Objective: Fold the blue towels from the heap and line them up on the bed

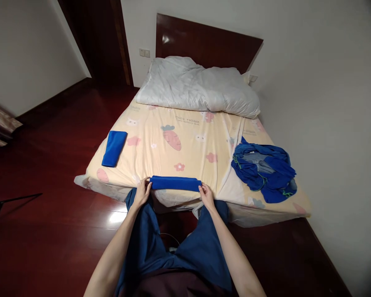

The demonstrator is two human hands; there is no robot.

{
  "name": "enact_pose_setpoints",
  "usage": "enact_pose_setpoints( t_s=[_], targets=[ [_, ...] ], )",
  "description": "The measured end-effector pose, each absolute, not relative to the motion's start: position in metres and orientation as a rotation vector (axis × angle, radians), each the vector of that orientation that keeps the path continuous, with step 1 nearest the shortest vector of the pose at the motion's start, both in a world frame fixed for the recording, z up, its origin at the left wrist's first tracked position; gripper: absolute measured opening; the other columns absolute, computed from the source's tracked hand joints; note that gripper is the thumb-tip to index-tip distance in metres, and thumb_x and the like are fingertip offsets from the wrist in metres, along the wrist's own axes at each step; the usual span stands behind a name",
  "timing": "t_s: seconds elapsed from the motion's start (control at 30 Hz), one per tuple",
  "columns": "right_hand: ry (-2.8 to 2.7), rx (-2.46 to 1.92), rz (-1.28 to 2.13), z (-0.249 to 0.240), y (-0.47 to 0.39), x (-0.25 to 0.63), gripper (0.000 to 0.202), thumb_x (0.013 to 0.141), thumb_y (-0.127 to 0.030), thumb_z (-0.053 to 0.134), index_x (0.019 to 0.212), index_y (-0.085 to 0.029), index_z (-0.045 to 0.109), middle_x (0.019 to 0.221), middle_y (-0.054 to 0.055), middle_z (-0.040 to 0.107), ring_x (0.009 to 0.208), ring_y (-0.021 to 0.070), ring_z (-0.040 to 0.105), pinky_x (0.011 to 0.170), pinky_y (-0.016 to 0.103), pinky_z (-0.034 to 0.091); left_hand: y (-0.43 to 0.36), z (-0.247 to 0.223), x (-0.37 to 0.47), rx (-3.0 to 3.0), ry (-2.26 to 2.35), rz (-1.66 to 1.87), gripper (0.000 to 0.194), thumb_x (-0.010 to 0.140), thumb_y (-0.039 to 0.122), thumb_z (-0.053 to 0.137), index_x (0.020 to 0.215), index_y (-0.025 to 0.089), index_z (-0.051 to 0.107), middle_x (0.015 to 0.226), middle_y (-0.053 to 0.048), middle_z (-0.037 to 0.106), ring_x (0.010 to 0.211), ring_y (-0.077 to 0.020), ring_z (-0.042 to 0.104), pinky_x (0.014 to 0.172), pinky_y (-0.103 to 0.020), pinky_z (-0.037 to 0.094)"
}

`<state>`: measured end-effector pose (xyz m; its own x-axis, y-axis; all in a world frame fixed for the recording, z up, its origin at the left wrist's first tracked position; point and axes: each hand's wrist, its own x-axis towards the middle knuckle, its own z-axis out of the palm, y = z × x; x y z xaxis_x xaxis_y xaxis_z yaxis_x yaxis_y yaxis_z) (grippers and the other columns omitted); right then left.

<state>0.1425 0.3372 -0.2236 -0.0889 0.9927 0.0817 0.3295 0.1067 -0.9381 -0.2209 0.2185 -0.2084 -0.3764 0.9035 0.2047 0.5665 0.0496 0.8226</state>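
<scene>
A long, narrow folded blue cloth (175, 184) lies along the near edge of the bed, level in front of me. My left hand (143, 191) pinches its left end between thumb and fingers. At the opposite end, my right hand (205, 194) grips the right corner the same way. Farther left on the bed rests a second blue cloth (114, 149), folded into a neat rectangle. To the right sits a crumpled heap of blue cloths (264, 171), with thin green loops and a greyer patch showing among the folds.
The bed's yellow sheet (188, 161) has carrot and flower prints under a thin see-through cover. A covered white quilt (200, 86) is bunched against the dark headboard (204, 41). A black stand leg (14, 199) reaches over the floor at left; a wall borders the right.
</scene>
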Motion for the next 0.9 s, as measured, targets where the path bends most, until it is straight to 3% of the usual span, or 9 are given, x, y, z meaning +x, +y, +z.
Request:
enact_pose_setpoints(
  t_s=[0.2, 0.4, 0.53, 0.67, 0.8, 0.9],
  targets=[
    [-1.582, -1.429, 0.953, -0.214, 0.338, 0.133, 0.046, 0.087, -0.063, 0.053, 0.1, -0.019, 0.057, 0.076, 0.005, 0.068, 0.071, 0.0208, 0.064, 0.071, 0.033, 0.053, 0.228, -0.202, -0.222, 1.353, 1.927, 1.269, 0.037, 0.099, 0.049, 0.045, 0.119, 0.02, 0.055, 0.082, -0.002, 0.065, 0.079, -0.0201, 0.064, 0.084, -0.037, 0.051],
    [-1.666, -1.529, 0.857, -0.209, 0.338, 0.13, 0.046, 0.09, -0.062, 0.049, 0.097, -0.018, 0.061, 0.079, 0.009, 0.07, 0.074, 0.0233, 0.065, 0.071, 0.034, 0.053, 0.237, -0.2, -0.217, 1.379, 2.101, 1.236, 0.037, 0.098, 0.048, 0.045, 0.114, 0.02, 0.065, 0.089, -0.008, 0.069, 0.09, -0.0258, 0.064, 0.088, -0.042, 0.051],
    [-1.883, -1.53, 0.432, -0.192, 0.327, 0.121, 0.044, 0.098, -0.047, 0.043, 0.118, -0.014, 0.064, 0.115, 0.019, 0.07, 0.112, 0.0307, 0.061, 0.099, 0.046, 0.047, 0.227, -0.19, -0.196, 1.505, 2.343, 1.144, 0.037, 0.101, 0.038, 0.042, 0.125, 0.02, 0.064, 0.119, -0.015, 0.067, 0.118, -0.033, 0.057, 0.102, -0.052, 0.044],
    [-2.256, -1.306, 0.262, -0.179, 0.309, 0.103, 0.047, 0.103, -0.032, 0.035, 0.146, -0.02, 0.049, 0.152, 0.013, 0.048, 0.141, 0.028, 0.041, 0.117, 0.05, 0.03, 0.215, -0.182, -0.161, 1.992, 2.083, 0.951, 0.048, 0.101, 0.024, 0.038, 0.148, 0.023, 0.046, 0.153, -0.01, 0.048, 0.145, -0.0269, 0.037, 0.12, -0.049, 0.03],
    [-2.527, -1.188, 0.282, -0.189, 0.3, 0.093, 0.054, 0.104, -0.034, 0.036, 0.156, -0.022, 0.035, 0.162, 0.01, 0.035, 0.151, 0.0274, 0.029, 0.122, 0.053, 0.021, 0.217, -0.184, -0.143, 2.066, 2.053, 0.793, 0.056, 0.101, 0.027, 0.038, 0.156, 0.02, 0.032, 0.163, -0.01, 0.031, 0.153, -0.0256, 0.024, 0.126, -0.049, 0.021],
    [-2.508, -1.263, 0.26, -0.202, 0.302, 0.097, 0.057, 0.104, -0.039, 0.035, 0.158, -0.02, 0.032, 0.164, 0.012, 0.029, 0.152, 0.0289, 0.025, 0.122, 0.056, 0.02, 0.218, -0.184, -0.147, 2.011, 2.062, 0.778, 0.058, 0.1, 0.027, 0.039, 0.157, 0.02, 0.031, 0.164, -0.01, 0.029, 0.153, -0.0254, 0.023, 0.126, -0.049, 0.021]
  ],
)
